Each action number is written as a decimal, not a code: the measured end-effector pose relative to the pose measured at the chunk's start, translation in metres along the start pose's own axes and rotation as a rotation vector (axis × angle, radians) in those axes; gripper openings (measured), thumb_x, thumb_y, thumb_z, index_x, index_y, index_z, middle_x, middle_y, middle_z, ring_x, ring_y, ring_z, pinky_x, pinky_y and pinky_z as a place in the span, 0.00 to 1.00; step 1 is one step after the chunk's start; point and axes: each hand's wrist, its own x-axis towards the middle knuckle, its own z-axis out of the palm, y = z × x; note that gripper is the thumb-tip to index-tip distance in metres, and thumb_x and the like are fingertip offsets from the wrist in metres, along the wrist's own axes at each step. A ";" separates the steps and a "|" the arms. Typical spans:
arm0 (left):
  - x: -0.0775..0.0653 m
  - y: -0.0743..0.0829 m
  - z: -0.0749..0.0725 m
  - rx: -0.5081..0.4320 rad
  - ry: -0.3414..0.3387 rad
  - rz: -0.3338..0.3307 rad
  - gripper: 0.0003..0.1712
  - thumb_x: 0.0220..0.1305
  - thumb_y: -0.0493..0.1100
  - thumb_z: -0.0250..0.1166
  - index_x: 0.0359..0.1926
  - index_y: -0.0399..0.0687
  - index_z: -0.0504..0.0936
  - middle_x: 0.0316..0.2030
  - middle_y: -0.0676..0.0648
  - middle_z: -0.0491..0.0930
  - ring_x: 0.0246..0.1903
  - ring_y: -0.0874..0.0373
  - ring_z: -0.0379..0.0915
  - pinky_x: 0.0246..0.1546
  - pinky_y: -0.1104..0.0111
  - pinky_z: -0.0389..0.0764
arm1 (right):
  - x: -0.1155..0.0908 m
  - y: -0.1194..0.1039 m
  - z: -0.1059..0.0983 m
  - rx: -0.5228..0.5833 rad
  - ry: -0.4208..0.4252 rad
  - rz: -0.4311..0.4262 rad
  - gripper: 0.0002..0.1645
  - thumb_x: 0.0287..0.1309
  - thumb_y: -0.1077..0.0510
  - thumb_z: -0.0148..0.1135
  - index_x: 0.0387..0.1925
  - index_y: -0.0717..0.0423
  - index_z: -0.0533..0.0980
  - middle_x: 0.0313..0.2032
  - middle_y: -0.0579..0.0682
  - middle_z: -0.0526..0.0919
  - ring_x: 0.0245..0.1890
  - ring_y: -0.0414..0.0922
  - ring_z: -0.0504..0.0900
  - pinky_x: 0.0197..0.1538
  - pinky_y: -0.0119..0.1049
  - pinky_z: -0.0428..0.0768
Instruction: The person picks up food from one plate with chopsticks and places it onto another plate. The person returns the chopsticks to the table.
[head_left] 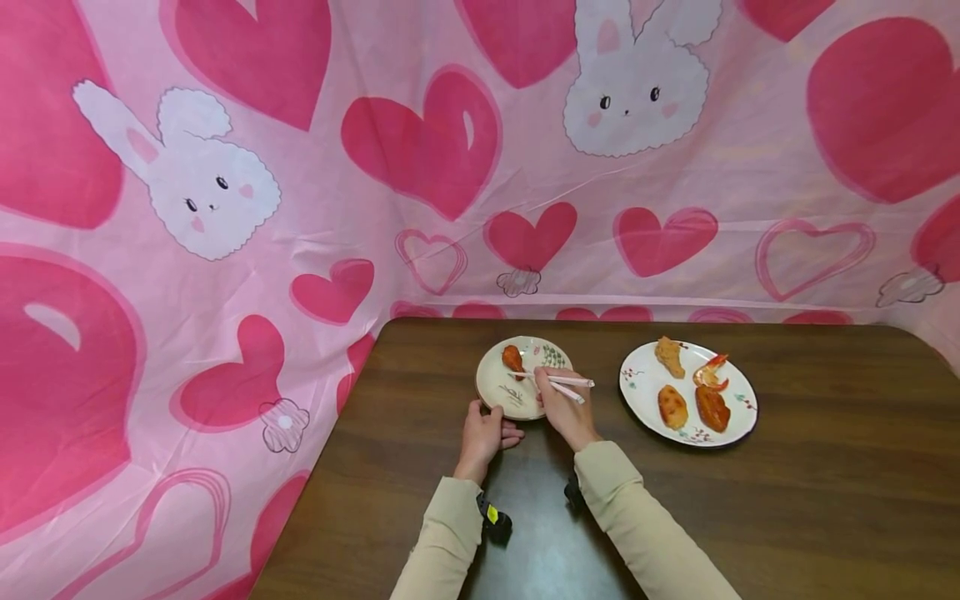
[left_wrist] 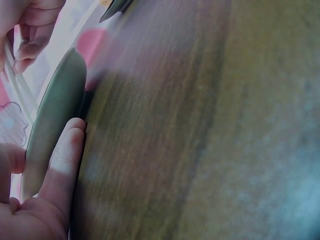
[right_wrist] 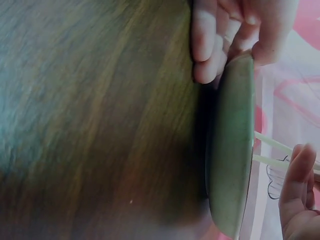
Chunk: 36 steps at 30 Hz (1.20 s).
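A small round cream plate (head_left: 492,385) with painted plants lies on the table, a reddish-brown drumstick (head_left: 512,357) on its far part. My left hand (head_left: 483,435) holds the plate's near left rim, thumb at the edge and fingers low against the underside in the left wrist view. In my right hand (head_left: 567,410) is a pair of pale chopsticks (head_left: 572,381), held above the plate's right side. Their tips are by the drumstick's lower end; whether they grip it I cannot tell. From the right wrist view, the chopsticks (right_wrist: 274,161) reach over the plate's rim.
On the right stands a larger white plate (head_left: 639,406) with several foods: a fried drumstick (head_left: 669,357), a shrimp (head_left: 710,372), a golden oval piece (head_left: 672,407) and a browned wing (head_left: 712,409). The brown wooden table (head_left: 840,467) meets a pink heart-and-rabbit curtain (head_left: 465,283) behind.
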 end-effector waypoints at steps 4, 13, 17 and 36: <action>-0.013 0.014 0.000 0.006 -0.001 -0.005 0.25 0.71 0.38 0.46 0.65 0.32 0.55 0.37 0.27 0.81 0.31 0.45 0.86 0.34 0.61 0.88 | 0.000 0.000 0.000 0.026 0.002 0.020 0.19 0.64 0.51 0.57 0.45 0.61 0.83 0.23 0.57 0.84 0.22 0.44 0.82 0.22 0.27 0.77; -0.012 0.011 0.001 0.015 0.000 0.015 0.25 0.71 0.37 0.46 0.65 0.31 0.54 0.34 0.29 0.82 0.29 0.47 0.86 0.32 0.61 0.88 | -0.001 0.001 -0.001 0.072 0.032 0.036 0.18 0.63 0.51 0.59 0.43 0.62 0.83 0.24 0.60 0.84 0.23 0.48 0.83 0.21 0.26 0.77; -0.010 0.010 0.001 0.018 -0.005 0.000 0.26 0.71 0.38 0.46 0.65 0.32 0.54 0.36 0.28 0.82 0.31 0.45 0.86 0.34 0.60 0.88 | -0.001 0.003 -0.001 0.094 0.033 0.042 0.19 0.63 0.52 0.59 0.44 0.63 0.83 0.26 0.62 0.85 0.22 0.43 0.82 0.22 0.26 0.78; 0.017 -0.019 -0.002 -0.018 -0.018 0.000 0.28 0.71 0.39 0.47 0.67 0.36 0.50 0.30 0.35 0.84 0.25 0.55 0.85 0.30 0.65 0.87 | -0.009 -0.007 -0.029 0.049 0.049 -0.011 0.18 0.66 0.51 0.54 0.42 0.59 0.83 0.32 0.59 0.84 0.23 0.34 0.80 0.26 0.22 0.78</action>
